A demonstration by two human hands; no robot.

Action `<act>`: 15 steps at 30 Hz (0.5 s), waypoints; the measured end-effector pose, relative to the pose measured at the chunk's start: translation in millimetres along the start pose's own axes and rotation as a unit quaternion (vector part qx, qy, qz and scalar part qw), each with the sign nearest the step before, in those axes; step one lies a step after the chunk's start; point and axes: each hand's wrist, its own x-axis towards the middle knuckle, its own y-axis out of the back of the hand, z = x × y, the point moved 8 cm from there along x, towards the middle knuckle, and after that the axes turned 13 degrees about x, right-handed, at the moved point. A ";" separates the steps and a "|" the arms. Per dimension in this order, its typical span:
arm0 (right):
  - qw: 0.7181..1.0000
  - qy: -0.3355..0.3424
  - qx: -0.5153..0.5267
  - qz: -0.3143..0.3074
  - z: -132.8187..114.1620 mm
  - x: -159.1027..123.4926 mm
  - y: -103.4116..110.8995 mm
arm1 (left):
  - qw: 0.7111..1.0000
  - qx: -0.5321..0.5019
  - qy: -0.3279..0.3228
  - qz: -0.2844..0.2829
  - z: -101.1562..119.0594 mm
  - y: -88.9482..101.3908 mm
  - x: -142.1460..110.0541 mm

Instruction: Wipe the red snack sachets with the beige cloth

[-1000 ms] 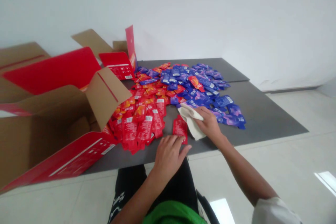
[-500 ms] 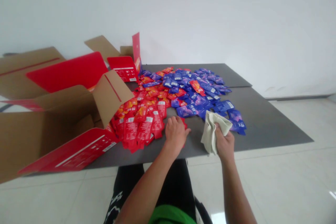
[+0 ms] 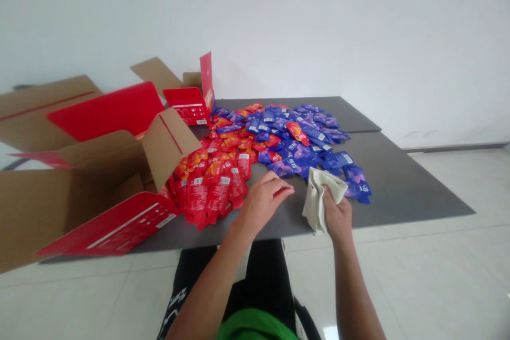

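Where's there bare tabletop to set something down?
Widest: the grey table right of the blue packets, out to its edge. Smaller: a gap between the left hand and the cloth in the right hand, with blue packets behind. Crowded: the middle, heaped with packets, and the left, with red packets and the large open box.

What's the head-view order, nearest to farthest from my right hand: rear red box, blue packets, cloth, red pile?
1. Cloth, in your right hand.
2. Blue packets, just ahead.
3. Red pile, to the left.
4. Rear red box, back left.
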 end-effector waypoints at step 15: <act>0.999 0.025 -0.017 -0.016 -3.4 -1.6 -4.3 | 0.975 0.197 -0.077 -0.066 8.0 -26.4 -116.9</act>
